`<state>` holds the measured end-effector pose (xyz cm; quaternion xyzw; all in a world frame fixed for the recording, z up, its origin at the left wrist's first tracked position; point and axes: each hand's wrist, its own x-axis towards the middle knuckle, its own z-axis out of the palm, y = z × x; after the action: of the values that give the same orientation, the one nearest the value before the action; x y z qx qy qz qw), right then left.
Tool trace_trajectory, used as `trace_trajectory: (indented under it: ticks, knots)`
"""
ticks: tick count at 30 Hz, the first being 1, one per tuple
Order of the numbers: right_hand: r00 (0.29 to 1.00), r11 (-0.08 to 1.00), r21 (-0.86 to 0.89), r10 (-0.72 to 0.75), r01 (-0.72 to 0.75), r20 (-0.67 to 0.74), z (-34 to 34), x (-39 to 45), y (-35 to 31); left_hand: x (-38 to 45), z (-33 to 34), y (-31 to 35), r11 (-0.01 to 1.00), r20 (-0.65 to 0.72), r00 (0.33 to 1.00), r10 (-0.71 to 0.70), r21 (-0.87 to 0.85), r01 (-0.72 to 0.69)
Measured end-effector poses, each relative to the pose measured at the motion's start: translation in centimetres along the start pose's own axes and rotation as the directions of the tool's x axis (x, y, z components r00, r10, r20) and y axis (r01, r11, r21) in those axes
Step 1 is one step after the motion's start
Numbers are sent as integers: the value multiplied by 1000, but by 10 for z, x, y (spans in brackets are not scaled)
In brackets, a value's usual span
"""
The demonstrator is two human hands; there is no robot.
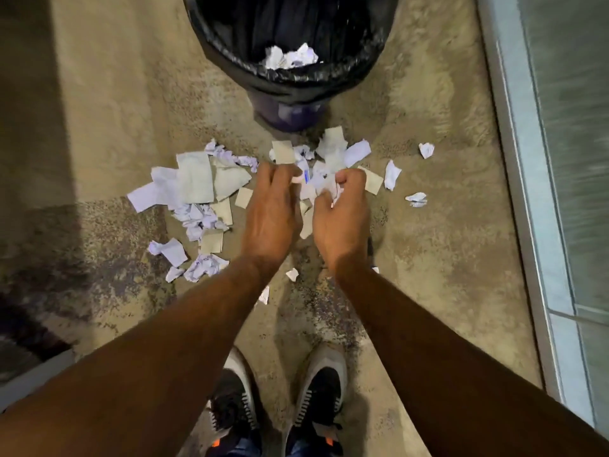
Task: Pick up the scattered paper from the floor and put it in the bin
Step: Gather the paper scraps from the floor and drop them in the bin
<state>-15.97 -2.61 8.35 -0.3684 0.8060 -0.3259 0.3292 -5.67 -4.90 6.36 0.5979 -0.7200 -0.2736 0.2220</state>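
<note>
The scattered paper [197,189] lies on the concrete floor [108,103] just in front of the bin [290,84], spread in a loose band that runs from your left across to your right. You see a mix of pieces: flat torn sheets in white and pale lilac, small squarish tan scraps, and tight crumpled wads with blue writing on some. The thickest heap sits to the left of your hands; a few strays lie apart toward the metal-framed glass panel [543,159] at the right edge of the floor, and two or three tiny bits rest close to your shoes [280,397].

The bin stands at the top of the view, lined with a black bag [359,34] folded over its rim, and it already holds a small clump of crumpled paper [291,57] against its near wall.

Both your arms reach forward and down, almost parallel, with the backs of the hands toward you. Your left hand [268,216] has its fingers curled downward into the pile at the middle of the band; whether it has actually pinched a piece you cannot tell, since the fingertips are hidden. Your right hand [342,219] sits just beside it, fingers clenched around a bunch of white crumpled paper [324,189] that pokes out between thumb and fingers. The two hands are close but not touching.
</note>
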Motion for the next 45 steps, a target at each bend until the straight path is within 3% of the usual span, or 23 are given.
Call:
trace_trajectory:
  ticks: [3, 7, 12, 17, 21, 25, 29, 34, 38, 41, 45]
  knots:
    - [993, 992, 121, -28, 42, -112, -11, 26, -58, 46, -30, 29, 993, -123, 992, -17, -115, 3]
    - [987, 973, 223, -24, 59, -157, -14, 65, -114, 101, -58, 52, 980, -203, 977, -71, -199, 29]
    - [982, 924, 375, 128, -68, -138, -10, 107, -154, 156, -73, 61, 972, -147, 982, -114, -221, 80]
    - [994, 893, 445, 99, -71, -40, -12, 113, -166, 169, -82, 56, 942, -76, 994, -78, -332, 49]
    - [999, 933, 359, 38, -33, -7, -4, 103, -141, 150, -71, 34, 966, -117, 992, -58, -258, 26]
    - [993, 986, 120, -114, 117, -37, 8, 78, -96, 110, -54, 7, 990, -104, 995, 5, -142, -20]
    - [984, 985, -11, -170, 171, 49, 29, 43, -40, 60, -36, -28, 997, 39, 998, 47, -66, -44]
    - [966, 965, -143, -197, 221, 165, 52, 4, 41, -3, -12, -78, 997, 203, 977, -71, 26, 68]
    - [932, 919, -310, -135, 245, 335, 72, -24, 108, -47, 17, -127, 965, 378, 893, -244, 188, 185]
    - [840, 839, -452, -9, 301, 543, 86, -38, 150, -80, 37, -158, 871, 497, 726, -476, 381, 310]
    - [818, 816, -562, 225, 139, 530, 98, -51, 184, -123, 57, -167, 762, 496, 578, -648, 432, 483]
